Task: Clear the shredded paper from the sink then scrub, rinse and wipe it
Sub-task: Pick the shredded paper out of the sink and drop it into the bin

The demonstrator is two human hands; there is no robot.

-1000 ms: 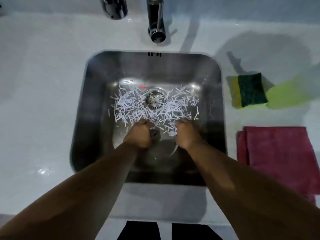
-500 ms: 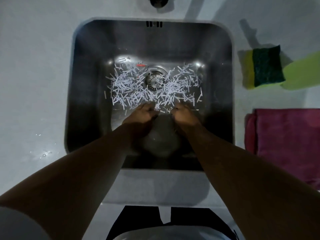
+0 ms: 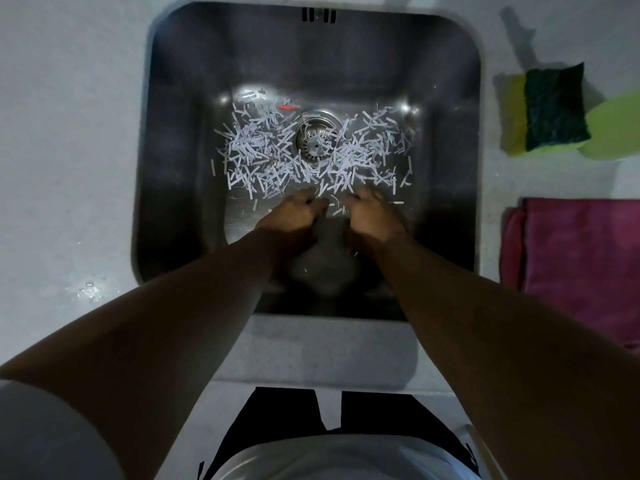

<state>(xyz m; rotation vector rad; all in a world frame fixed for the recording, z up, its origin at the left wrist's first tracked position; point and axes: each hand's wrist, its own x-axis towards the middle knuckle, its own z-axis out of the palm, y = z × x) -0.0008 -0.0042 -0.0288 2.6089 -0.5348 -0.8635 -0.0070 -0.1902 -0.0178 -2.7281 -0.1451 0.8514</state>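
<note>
Though scattered, thin white paper strips (image 3: pixel 263 157) in rounded steel sink (image 3: pixel 180 168).

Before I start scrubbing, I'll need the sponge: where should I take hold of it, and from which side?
Probably from above on the sink side with the right hand: grip the sponge across its near and far edges. It lies flat on the counter, dark scourer face up, and those edges look free, while a lime-green object crowds its right side.

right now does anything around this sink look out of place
Shredded paper is strewn across the sink floor, some strips over the drain strainer. One red scrap lies near it; water drops dot the left counter.
</note>
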